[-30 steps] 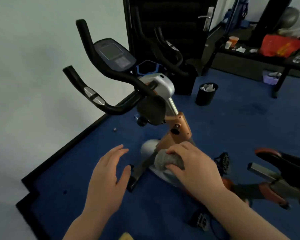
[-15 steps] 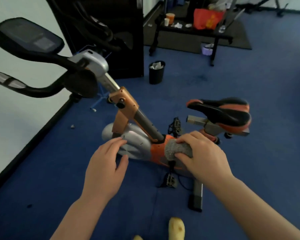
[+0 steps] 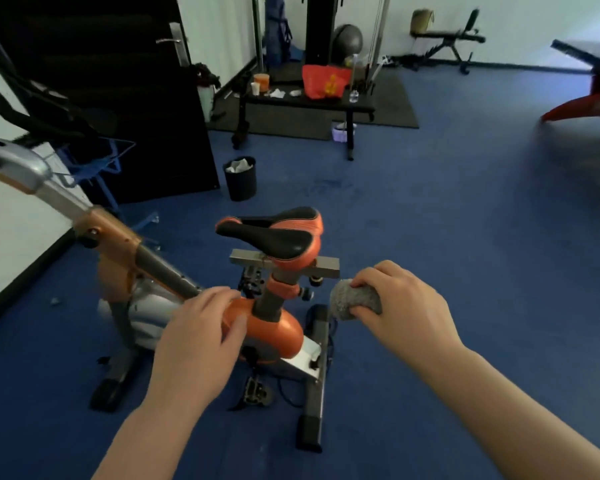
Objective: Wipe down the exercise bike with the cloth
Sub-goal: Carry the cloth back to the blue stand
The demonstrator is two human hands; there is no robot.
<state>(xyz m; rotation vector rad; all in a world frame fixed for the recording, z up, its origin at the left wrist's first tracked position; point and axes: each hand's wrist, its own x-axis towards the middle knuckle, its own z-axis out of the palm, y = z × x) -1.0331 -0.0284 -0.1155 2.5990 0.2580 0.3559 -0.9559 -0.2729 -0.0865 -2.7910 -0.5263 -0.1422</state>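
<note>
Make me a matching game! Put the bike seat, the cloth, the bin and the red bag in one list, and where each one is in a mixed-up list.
Things:
1. seat
2. cloth
3. bin
4. red bag

Places:
A. on the black bench
B. in the right hand
C. on the floor by the dark door
D. on top of the bike's post

Pairs: 1-D, 2-B, 3-C, 4-A

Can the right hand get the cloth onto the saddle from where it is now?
Probably yes. The right hand grips the cloth just below and right of the saddle, and nothing shows between them.
</note>
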